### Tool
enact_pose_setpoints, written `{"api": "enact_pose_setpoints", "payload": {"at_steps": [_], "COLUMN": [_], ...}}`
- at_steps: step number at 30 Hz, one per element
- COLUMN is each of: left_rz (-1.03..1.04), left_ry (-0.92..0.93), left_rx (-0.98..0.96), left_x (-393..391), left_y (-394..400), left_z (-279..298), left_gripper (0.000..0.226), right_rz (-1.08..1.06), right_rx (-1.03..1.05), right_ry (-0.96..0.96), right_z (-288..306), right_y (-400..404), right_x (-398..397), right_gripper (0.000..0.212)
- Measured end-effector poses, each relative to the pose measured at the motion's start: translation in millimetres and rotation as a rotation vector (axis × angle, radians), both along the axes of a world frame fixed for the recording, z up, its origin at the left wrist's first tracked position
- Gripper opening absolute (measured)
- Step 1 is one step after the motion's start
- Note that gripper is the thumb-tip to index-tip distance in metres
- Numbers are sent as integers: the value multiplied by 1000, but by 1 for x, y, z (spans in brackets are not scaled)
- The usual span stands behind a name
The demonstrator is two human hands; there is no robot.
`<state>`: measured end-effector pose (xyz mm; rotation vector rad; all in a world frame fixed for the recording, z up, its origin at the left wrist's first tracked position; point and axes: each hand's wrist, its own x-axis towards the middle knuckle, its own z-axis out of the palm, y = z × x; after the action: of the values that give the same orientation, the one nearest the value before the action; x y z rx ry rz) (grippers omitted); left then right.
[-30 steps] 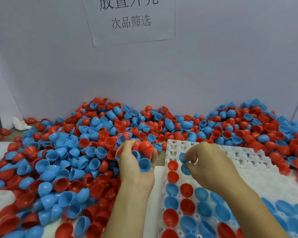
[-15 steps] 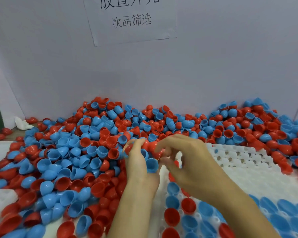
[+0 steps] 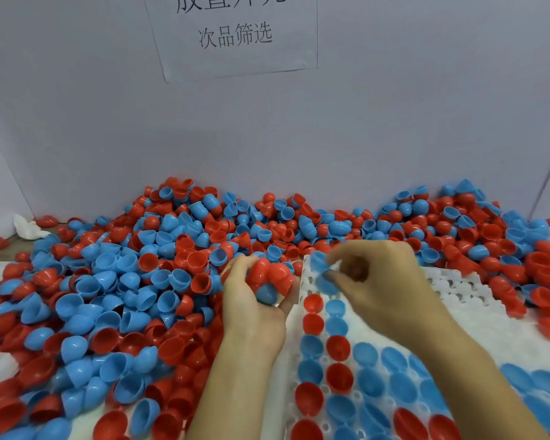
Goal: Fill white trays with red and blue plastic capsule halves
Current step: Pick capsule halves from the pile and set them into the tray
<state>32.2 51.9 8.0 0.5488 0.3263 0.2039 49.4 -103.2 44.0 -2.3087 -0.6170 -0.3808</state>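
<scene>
Left hand [image 3: 251, 300] is cupping a handful of red and blue capsule halves [image 3: 269, 276] with fingers curled around them beside the white tray [image 3: 451, 287], while the right hand [image 3: 378, 281] is pinching a blue half [image 3: 319, 260] over the tray's far-left corner, the loose pile [image 3: 124, 281] lying leftward.

One head-worn view looks forward and down from close above the white tray [image 3: 458, 290], facing the wall behind it.

White tray [image 3: 458, 290] part-filled with red and blue capsule halves [image 3: 338, 347] (domes up), loose pile [image 3: 134, 281] beside
</scene>
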Motion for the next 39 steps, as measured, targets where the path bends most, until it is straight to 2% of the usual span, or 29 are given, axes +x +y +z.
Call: {"api": "enact_pose_setpoints", "payload": {"at_steps": [3, 5, 10, 13, 15, 17, 20, 22, 25, 28, 30, 32, 35, 39], "left_rz": [-1, 4, -21, -31, -42, -42, -26, -27, -45, -82, -112, -116, -128, -144], "left_ry": [27, 27, -7, -19, -40, -42, -36, -18, 1, 7, 10, 21, 41, 25], "left_rx": [-13, -6, 21, 14, 29, 71, 163, 273, 369, 275, 205, 219, 265, 175], "left_x": [-1, -1, -2, -3, -2, -1, 0, 1, 2, 1, 0, 1, 2, 2], "left_y": [-2, -3, -2, -2, -3, -4, -7, -9, -12, -13, -11, -11, -13, -15], "left_z": [2, 2, 1, 2, 2, 1, -1, -3, -8, -5, -3, -4, -8, -7], "left_gripper": [18, 12, 8, 20, 19, 16, 15, 14, 16, 10, 17, 8, 12, 19], "right_rz": [-192, -229, -215, -178, -151, -137, -1, 128, 144, 114, 82, 85, 79, -58], "right_rx": [-318, -453, -587, -658, -680, -617, -210, -49, -66, 134, 207, 160, 110, 258], "right_ry": [246, 349, 381, 401, 402, 310, 102, 102, 133, 119, 96, 94, 78, -29], "right_z": [-7, -15, -17, -18, -14, -3, 12, 12, -3, -10, -10, -11, -13, -18], "right_y": [-23, -23, -14, -8, -10, -13, -2, 10, 19, 17, 12, 9, 10, 18], "right_x": [15, 17, 20, 19, 17, 15, 3, -3, -3, 3, 5, 7, 7, 8], "right_gripper": [11, 11, 14, 20, 23, 25, 17, 21, 21, 10, 20, 23, 24, 28]}}
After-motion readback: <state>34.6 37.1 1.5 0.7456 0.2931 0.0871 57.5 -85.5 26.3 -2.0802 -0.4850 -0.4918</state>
